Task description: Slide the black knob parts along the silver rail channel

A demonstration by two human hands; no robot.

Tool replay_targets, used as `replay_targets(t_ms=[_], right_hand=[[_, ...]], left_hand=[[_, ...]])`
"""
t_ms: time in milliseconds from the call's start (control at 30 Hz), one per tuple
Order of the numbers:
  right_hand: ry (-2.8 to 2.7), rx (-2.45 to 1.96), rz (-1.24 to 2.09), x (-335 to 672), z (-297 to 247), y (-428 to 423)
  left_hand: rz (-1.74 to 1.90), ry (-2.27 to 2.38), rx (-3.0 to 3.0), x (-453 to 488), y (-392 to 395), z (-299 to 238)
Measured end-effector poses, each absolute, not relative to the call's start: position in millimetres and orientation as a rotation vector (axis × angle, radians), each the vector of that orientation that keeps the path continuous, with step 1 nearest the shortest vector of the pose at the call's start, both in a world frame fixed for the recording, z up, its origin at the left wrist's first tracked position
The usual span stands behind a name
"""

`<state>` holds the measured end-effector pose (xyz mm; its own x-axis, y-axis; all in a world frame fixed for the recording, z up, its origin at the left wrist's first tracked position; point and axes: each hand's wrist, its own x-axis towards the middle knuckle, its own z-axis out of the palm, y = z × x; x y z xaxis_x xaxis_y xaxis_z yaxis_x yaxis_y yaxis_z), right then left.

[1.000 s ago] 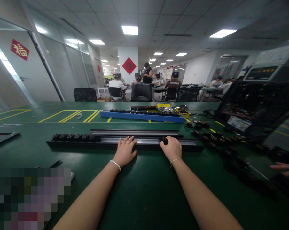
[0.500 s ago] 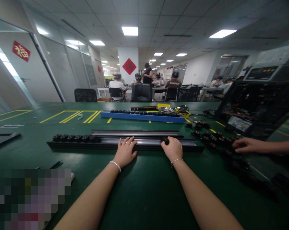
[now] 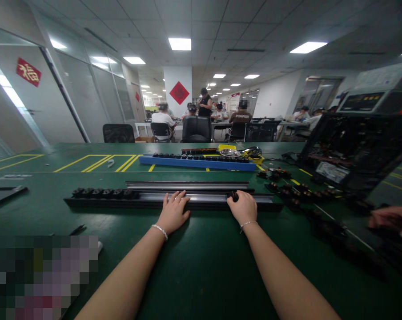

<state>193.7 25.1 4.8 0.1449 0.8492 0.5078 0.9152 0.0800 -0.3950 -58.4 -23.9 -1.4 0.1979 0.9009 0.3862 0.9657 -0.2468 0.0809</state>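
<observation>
Fingers of the right hand (image 3: pixel 244 209) curled round a small black part (image 3: pixel 235 195) at the right half of a long black channel (image 3: pixel 207 206) — the left hand (image 3: pixel 173 210) rested at mid-channel, fingers slightly spread — while black pieces (image 3: pixel 102 193) lined the channel's left end.

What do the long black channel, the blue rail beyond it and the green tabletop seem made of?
Long black channel: probably metal, dark outside; its inner floor gleams silver.
Blue rail: plastic or painted metal; its even, opaque colour leaves this open.
Green tabletop: perhaps a rubber or vinyl mat, smooth, with a soft sheen.
</observation>
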Motion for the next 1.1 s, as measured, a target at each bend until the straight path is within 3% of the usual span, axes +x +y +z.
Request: replay_targets(t_ms=[1100], right_hand=[[-1.640,-1.852,-0.165,209,5,28]], left_hand=[[-0.539,-1.806,-2.288,-59,-24,-1]])
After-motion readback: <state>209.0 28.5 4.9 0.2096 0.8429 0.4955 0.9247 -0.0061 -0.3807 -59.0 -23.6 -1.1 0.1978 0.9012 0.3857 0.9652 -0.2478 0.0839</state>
